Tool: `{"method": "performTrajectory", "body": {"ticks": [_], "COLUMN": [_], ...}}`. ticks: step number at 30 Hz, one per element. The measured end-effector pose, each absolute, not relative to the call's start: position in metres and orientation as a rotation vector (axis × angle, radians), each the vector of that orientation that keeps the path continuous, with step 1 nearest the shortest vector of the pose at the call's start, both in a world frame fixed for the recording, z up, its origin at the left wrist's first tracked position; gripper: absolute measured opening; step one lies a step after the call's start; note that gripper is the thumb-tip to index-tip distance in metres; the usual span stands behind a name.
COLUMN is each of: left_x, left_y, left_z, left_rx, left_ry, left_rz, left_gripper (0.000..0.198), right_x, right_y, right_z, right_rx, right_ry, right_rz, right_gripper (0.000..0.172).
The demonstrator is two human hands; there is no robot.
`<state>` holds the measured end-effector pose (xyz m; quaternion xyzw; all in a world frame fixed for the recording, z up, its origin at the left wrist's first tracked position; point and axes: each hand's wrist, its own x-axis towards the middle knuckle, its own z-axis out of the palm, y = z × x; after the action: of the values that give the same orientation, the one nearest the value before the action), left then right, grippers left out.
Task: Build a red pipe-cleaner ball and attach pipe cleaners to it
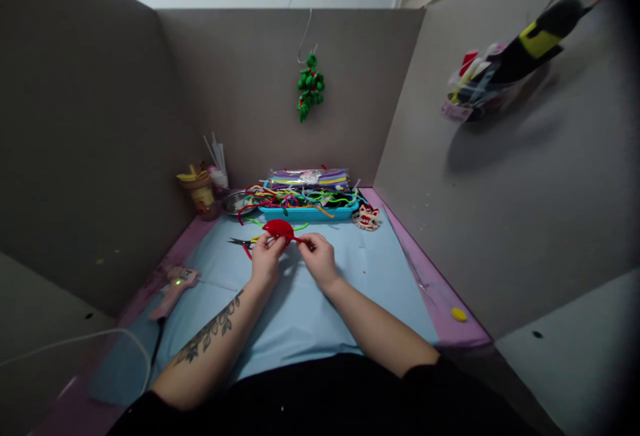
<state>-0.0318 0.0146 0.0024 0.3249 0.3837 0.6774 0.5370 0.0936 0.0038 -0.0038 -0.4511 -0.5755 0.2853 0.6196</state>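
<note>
A red, rounded, fuzzy piece (279,228) that looks made of pipe cleaner is up in front of me. My left hand (267,259) is closed on its lower edge. A thin red strand runs from it to my right hand (319,259), whose fingers pinch the end. Just left of my left hand, scissors (240,243) with yellow handles lie on the blue cloth, partly covered by the hand. A short red strip and green pipe cleaners (301,227) lie behind and beside the red piece.
A blue tray (310,215) heaped with coloured pipe cleaners stands at the back, a metal dish (239,203) to its left. A pink glue gun (175,293) lies at left near a white cord. Right are a patterned cream-and-red piece (367,218) and a yellow disc (459,315). Partition walls enclose the table.
</note>
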Motion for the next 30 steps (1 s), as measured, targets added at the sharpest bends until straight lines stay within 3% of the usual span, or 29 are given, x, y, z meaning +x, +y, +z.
{"method": "performTrajectory", "body": {"ticks": [7, 12, 20, 25, 30], "left_x": [-0.031, -0.030, -0.035, -0.033, -0.025], "left_y": [0.012, 0.011, 0.014, 0.012, 0.008], "left_z": [0.007, 0.009, 0.010, 0.002, -0.008], "left_rx": [0.691, 0.627, 0.590, 0.834, 1.220], "left_ry": [0.859, 0.820, 0.900, 1.013, 0.938], "left_rz": [1.572, 1.563, 1.527, 1.456, 1.259], "left_gripper": [0.037, 0.039, 0.034, 0.031, 0.022], "right_x": [0.085, 0.079, 0.088, 0.099, 0.105], "right_y": [0.008, 0.007, 0.004, 0.005, 0.010], "right_z": [-0.004, -0.006, -0.010, -0.001, 0.002], "right_rx": [-0.940, -0.884, -0.969, -1.013, -1.018], "right_ry": [-1.087, -1.034, -1.276, -1.342, -1.514], "right_rz": [1.041, 1.119, 0.790, 0.551, 0.524], "right_gripper": [0.015, 0.021, 0.011, 0.030, 0.011]}}
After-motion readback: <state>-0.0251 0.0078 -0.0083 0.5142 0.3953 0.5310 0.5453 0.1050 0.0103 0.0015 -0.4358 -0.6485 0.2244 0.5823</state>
